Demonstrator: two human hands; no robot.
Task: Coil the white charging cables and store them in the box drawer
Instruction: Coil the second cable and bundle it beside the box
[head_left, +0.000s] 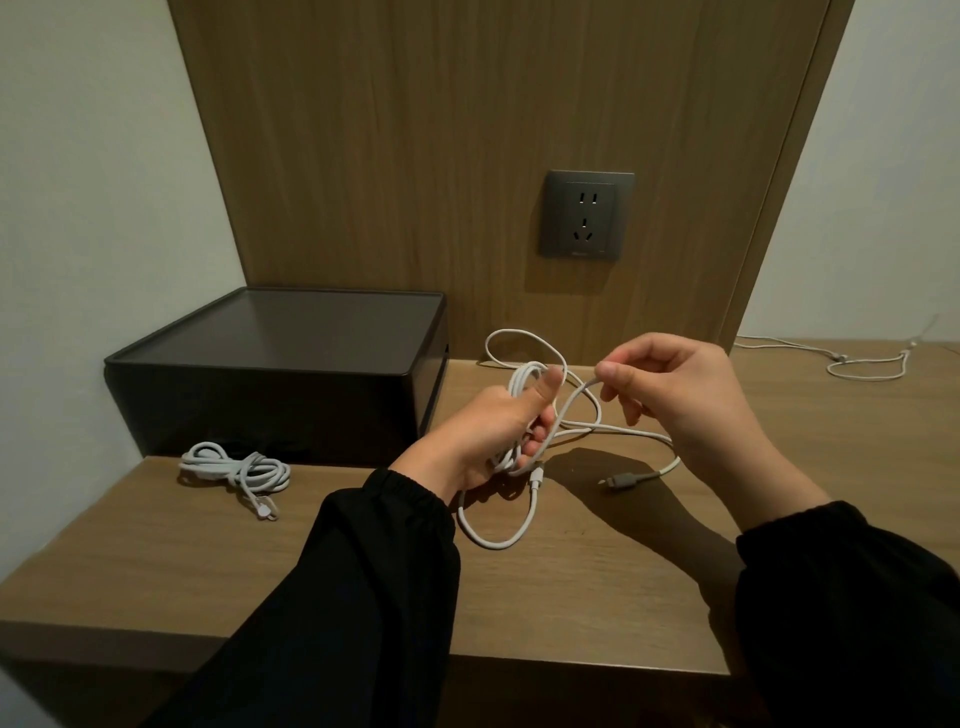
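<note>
Three cables: loops of one (524, 395) gripped in left hand (488, 436), strand pinched by right hand (670, 395) fingertips above desk (571, 613) middle. Probably best wound evenly, kept taut.

A single wide-angle view comes from the person's head, looking forward and down across a wooden shelf (597, 587) toward a wood-panelled wall (415, 156). The camera sits close: both black sleeves enter from the bottom edge, and the left hand (488, 436) and right hand (680, 400) fill the middle of the frame, above the shelf's near half. The wall panel faces the lens almost squarely, with a socket (587, 214) just right of centre. A dark box (280, 374) stands at left against the back. Lens distortion leans the panel's edges outward toward the top corners. No second view is given, so nothing overlaps.
</note>
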